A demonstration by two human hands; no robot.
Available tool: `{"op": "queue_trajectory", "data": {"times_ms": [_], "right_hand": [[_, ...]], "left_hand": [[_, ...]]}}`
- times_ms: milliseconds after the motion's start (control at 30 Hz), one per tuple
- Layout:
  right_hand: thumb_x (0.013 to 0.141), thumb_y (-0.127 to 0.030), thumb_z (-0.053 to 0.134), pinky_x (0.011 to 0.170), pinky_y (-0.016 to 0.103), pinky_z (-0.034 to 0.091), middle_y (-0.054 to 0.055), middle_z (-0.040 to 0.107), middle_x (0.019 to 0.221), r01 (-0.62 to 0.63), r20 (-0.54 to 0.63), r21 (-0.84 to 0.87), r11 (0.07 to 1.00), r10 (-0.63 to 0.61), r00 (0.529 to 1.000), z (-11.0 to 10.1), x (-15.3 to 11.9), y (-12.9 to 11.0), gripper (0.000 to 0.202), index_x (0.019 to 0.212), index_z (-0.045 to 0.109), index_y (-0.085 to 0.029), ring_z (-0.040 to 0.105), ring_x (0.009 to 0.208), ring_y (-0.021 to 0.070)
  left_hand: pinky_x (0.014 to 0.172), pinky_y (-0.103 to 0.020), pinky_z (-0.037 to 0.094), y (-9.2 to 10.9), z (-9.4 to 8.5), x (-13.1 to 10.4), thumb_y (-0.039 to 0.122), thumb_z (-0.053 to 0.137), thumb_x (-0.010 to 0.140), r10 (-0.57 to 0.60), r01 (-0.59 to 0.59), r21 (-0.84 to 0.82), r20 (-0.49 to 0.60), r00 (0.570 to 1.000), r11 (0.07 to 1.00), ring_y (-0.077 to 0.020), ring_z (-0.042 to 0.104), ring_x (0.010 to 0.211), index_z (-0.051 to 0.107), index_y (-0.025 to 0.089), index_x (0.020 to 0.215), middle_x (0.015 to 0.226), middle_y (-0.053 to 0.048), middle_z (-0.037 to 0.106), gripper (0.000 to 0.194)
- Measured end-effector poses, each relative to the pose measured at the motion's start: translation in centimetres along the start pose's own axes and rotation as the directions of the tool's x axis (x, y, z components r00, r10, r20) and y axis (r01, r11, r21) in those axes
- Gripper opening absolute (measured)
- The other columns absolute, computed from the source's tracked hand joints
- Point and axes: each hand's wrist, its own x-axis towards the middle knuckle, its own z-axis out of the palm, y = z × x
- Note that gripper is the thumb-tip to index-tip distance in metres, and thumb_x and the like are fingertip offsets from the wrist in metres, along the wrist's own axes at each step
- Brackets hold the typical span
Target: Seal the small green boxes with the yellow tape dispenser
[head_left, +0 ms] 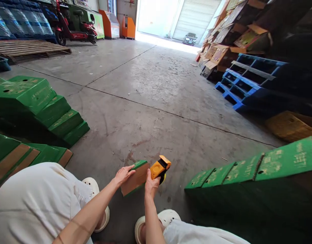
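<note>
A small folded green carton [135,179] with a plain brown cardboard side stands on the floor between my feet. My left hand [124,175] lies along its upper left edge, fingers stretched out over the green top. Just right of the carton, my right hand [152,184] is closed around a yellow and black tape dispenser [158,168]. Part of the dispenser's lower side is hidden behind my fingers, and a bright yellow rounded part shows below it. The dispenser's front end points up and away from me.
Folded green cartons [56,117] are stacked on the left, and a row of green cartons [250,169] stands close on the right. Farther off are blue pallets [244,79], heaped brown boxes [218,56], a wooden pallet [31,48] and a red scooter [77,34].
</note>
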Motion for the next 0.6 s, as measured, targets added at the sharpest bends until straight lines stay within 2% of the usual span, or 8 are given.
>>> {"op": "queue_trajectory", "data": {"times_ms": [133, 200, 267, 333, 400, 500, 567, 600], "right_hand": [[0.084, -0.074, 0.069, 0.080, 0.039, 0.054, 0.024, 0.080, 0.106, -0.061, -0.036, -0.107, 0.992, 0.058, 0.998, -0.3, -2.0, 1.5, 0.071, 0.121, 0.066, -0.014, 0.076, 0.100, 0.0400], [0.087, -0.072, 0.066, 0.078, 0.041, 0.055, 0.027, 0.080, 0.107, -0.145, -0.112, -0.160, 0.976, 0.128, 0.985, -1.0, -2.3, 3.4, 0.068, 0.120, 0.068, -0.012, 0.076, 0.100, 0.0416], [0.090, -0.068, 0.065, 0.078, 0.042, 0.056, 0.031, 0.079, 0.109, -0.254, -0.175, -0.181, 0.950, 0.223, 0.959, -1.9, -2.1, 5.2, 0.065, 0.116, 0.071, -0.009, 0.076, 0.103, 0.0435], [0.093, -0.064, 0.064, 0.077, 0.043, 0.056, 0.034, 0.078, 0.110, -0.354, -0.196, -0.173, 0.919, 0.320, 0.927, -2.8, -1.7, 6.7, 0.064, 0.111, 0.075, -0.004, 0.076, 0.104, 0.0454], [0.094, -0.065, 0.062, 0.076, 0.044, 0.057, 0.036, 0.077, 0.109, -0.413, -0.184, -0.168, 0.895, 0.383, 0.905, -3.4, -1.3, 7.6, 0.068, 0.107, 0.077, -0.001, 0.076, 0.103, 0.0468], [0.094, -0.067, 0.062, 0.071, 0.044, 0.057, 0.038, 0.076, 0.108, -0.407, -0.176, -0.168, 0.898, 0.378, 0.909, -3.7, -1.0, 8.2, 0.072, 0.105, 0.078, 0.003, 0.078, 0.098, 0.0474], [0.094, -0.065, 0.064, 0.070, 0.043, 0.056, 0.039, 0.076, 0.107, -0.396, -0.183, -0.169, 0.903, 0.366, 0.912, -3.7, -0.9, 8.3, 0.072, 0.105, 0.078, 0.004, 0.078, 0.097, 0.0471], [0.094, -0.065, 0.064, 0.070, 0.043, 0.056, 0.039, 0.076, 0.107, -0.394, -0.176, -0.172, 0.903, 0.366, 0.914, -3.7, -0.9, 8.2, 0.072, 0.106, 0.078, 0.005, 0.078, 0.098, 0.0472]], "left_hand": [[0.121, -0.031, 0.041, 0.0, 2.2, -1.5, 0.044, 0.041, 0.105, 0.102, -0.102, -0.035, -0.017, 0.995, 0.994, -0.0227, 0.059, 0.141, 0.076, 0.031, 0.133, 0.147, 0.000, 0.068, 0.047], [0.120, -0.032, 0.041, -0.8, 3.3, -2.1, 0.044, 0.047, 0.102, 0.033, -0.034, -0.016, -0.049, 0.998, 0.999, -0.0243, 0.057, 0.141, 0.076, 0.028, 0.134, 0.150, -0.003, 0.066, 0.046], [0.121, -0.036, 0.040, -2.0, 4.2, -2.4, 0.046, 0.057, 0.097, -0.118, 0.117, -0.026, -0.073, 0.990, 0.993, -0.0293, 0.053, 0.145, 0.066, 0.022, 0.146, 0.156, -0.009, 0.060, 0.056], [0.119, -0.039, 0.042, -2.9, 4.8, -2.5, 0.051, 0.060, 0.094, -0.195, 0.193, -0.085, -0.007, 0.981, 0.977, -0.0341, 0.052, 0.145, 0.061, 0.017, 0.151, 0.155, -0.013, 0.060, 0.066], [0.113, -0.040, 0.046, -3.4, 5.0, -2.3, 0.057, 0.057, 0.096, -0.162, 0.174, -0.145, 0.093, 0.982, 0.974, -0.0354, 0.059, 0.137, 0.068, 0.019, 0.141, 0.141, -0.011, 0.071, 0.061], [0.105, -0.040, 0.050, -3.1, 5.1, -1.7, 0.064, 0.056, 0.095, -0.098, 0.125, -0.183, 0.148, 0.984, 0.975, -0.0332, 0.067, 0.123, 0.075, 0.027, 0.128, 0.118, -0.003, 0.080, 0.053], [0.105, -0.039, 0.051, -2.8, 5.2, -1.4, 0.065, 0.066, 0.088, -0.072, 0.105, -0.202, 0.168, 0.983, 0.974, -0.0324, 0.067, 0.123, 0.072, 0.029, 0.134, 0.121, -0.002, 0.079, 0.058], [0.106, -0.038, 0.051, -2.8, 5.3, -1.3, 0.063, 0.075, 0.082, -0.058, 0.096, -0.212, 0.181, 0.982, 0.972, -0.0325, 0.066, 0.126, 0.068, 0.029, 0.140, 0.126, -0.004, 0.077, 0.068]]}}
